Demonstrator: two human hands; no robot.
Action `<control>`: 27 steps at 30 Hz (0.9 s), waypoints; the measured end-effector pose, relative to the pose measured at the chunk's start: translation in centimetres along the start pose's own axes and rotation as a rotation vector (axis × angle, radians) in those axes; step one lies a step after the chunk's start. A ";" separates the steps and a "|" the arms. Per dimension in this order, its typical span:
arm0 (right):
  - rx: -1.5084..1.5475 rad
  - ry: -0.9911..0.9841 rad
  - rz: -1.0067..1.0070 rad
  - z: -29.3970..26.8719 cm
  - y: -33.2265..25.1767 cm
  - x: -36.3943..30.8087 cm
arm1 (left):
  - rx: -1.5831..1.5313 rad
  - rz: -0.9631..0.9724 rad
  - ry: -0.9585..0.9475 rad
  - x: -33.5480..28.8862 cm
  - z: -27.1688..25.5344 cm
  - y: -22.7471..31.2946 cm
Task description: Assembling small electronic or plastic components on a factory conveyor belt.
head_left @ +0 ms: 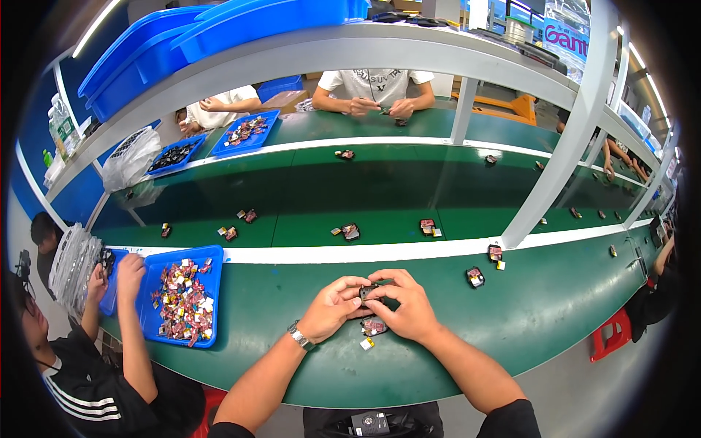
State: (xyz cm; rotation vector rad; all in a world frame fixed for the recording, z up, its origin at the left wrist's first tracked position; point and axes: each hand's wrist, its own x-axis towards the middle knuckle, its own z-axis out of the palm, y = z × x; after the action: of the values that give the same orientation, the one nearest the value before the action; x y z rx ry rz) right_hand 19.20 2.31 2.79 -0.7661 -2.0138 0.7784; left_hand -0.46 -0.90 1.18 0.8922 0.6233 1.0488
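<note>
At the near side of the green table (pixel 292 365), my left hand (pixel 332 306) and my right hand (pixel 406 310) meet over a small black plastic casing (pixel 369 291). Both hands grip it, fingers closed around its edges, so much of it is hidden. Just below my fingers lies a similar casing (pixel 374 325) with a reddish circuit board inside. A small white and yellow battery piece (pixel 367 343) sits beside it, toward me. To the right of my hands rest a black casing with a board (pixel 475 277) and another such unit (pixel 496 253).
On the left stands a blue tray (pixel 217 292) heaped with reddish boards and batteries, near a co-worker's raised hand (pixel 131 271). A white rail (pixel 314 253) and slanted post (pixel 548 175) border the far side. Beyond, several units lie on the green conveyor (pixel 307 197); another person works opposite.
</note>
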 end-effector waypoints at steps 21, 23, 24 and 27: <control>-0.010 0.090 -0.009 0.5 -1.1 -0.4 | -0.085 0.071 0.018 0.1 0.3 -0.8; -0.006 0.087 -0.034 0.4 -1.7 -0.3 | -0.089 0.079 0.015 0.0 0.2 -0.7; -0.012 0.090 -0.033 0.4 -1.7 -0.3 | -0.094 0.084 0.007 0.1 0.2 -0.7; -0.040 0.090 -0.044 0.5 -1.9 -0.4 | -0.062 0.119 0.010 0.0 -0.2 -1.1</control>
State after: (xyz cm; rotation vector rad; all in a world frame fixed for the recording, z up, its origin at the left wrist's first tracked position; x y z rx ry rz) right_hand 18.53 0.75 3.80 -0.7637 -1.9644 0.6688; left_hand -0.14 -1.06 0.12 0.8785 0.5481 1.1745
